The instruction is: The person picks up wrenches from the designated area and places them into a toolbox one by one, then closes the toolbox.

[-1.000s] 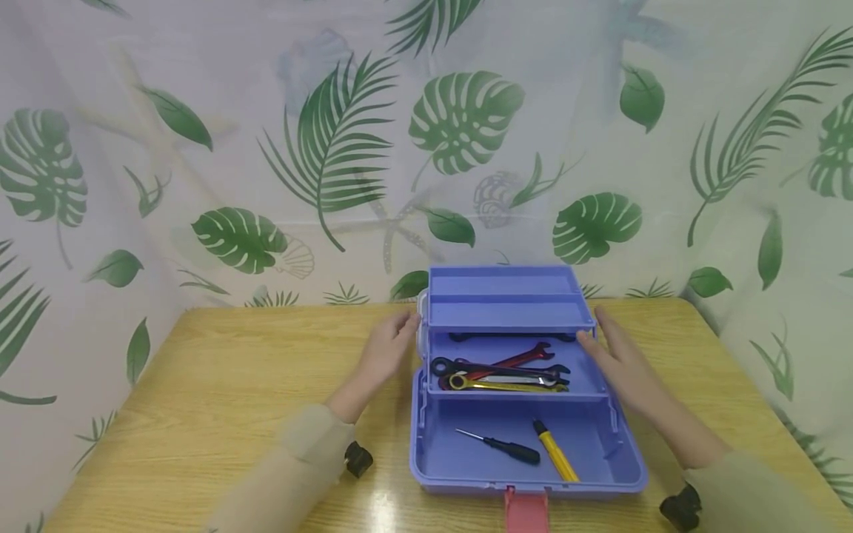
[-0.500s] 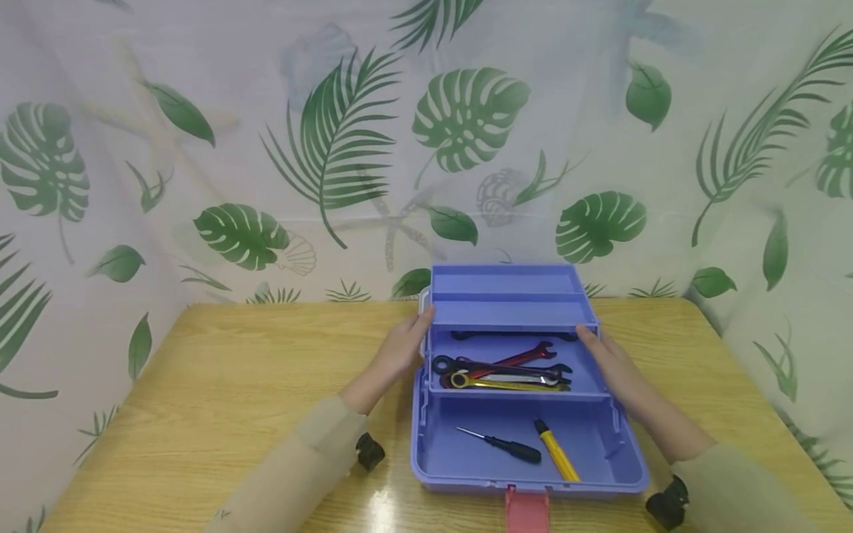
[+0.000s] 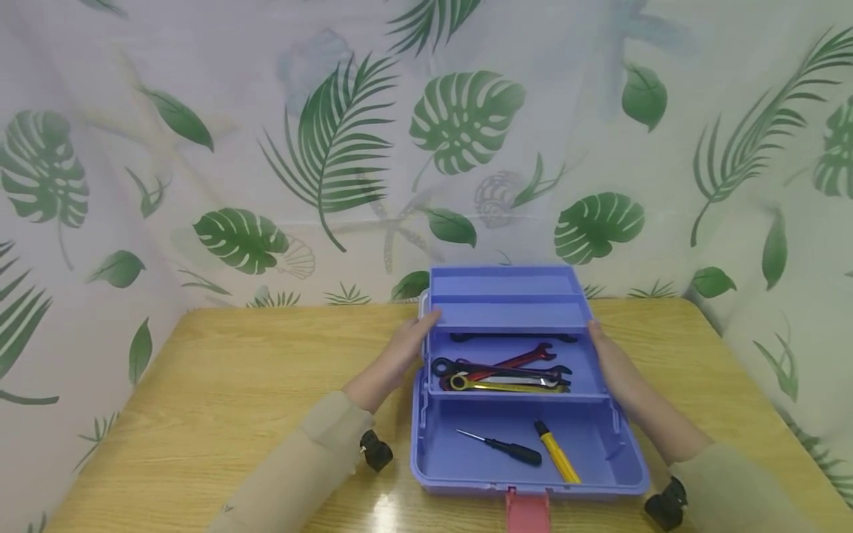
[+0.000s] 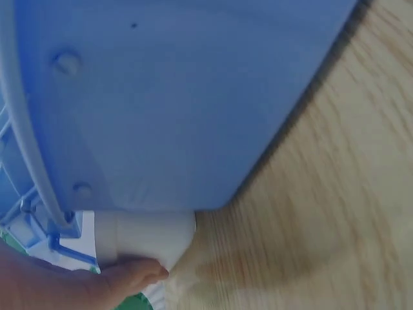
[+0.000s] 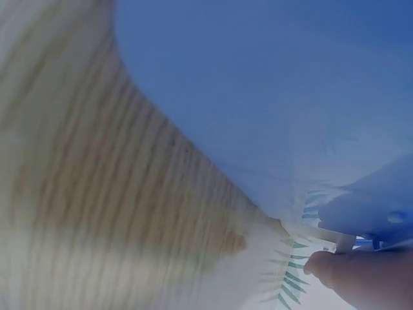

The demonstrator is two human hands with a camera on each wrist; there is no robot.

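Observation:
A blue-purple toolbox [image 3: 426, 485] stands unfolded, its two trays raised in steps. My left hand [image 3: 395, 359] holds the left end of the upper tray [image 3: 513, 312], thumb over the edge and other fingers mostly hidden. In the left wrist view, one finger lies against the white lid [image 4: 145, 232] behind the box. At the opposite end, my right hand [image 3: 620, 370] grips the upper tray's right corner, its thumb on the edge and remaining fingers out of sight. Several wrenches [image 3: 506, 374] lie in the lower tray. The box bottom contains a black-handled screwdriver [image 3: 516, 450] and a yellow, black-tipped slim tool [image 3: 558, 453].
The wooden table [image 3: 266, 385] extends widely to the left of the toolbox, with a narrower strip on the right. A pink latch [image 3: 528, 511] hangs at the box's front. Behind the table hangs a leaf-patterned cloth [image 3: 333, 185].
My left hand has moved right and brought its thumb over the upper tray's edge. My right hand's fingers have slipped behind the tray's right side. Trays and tools have stayed put.

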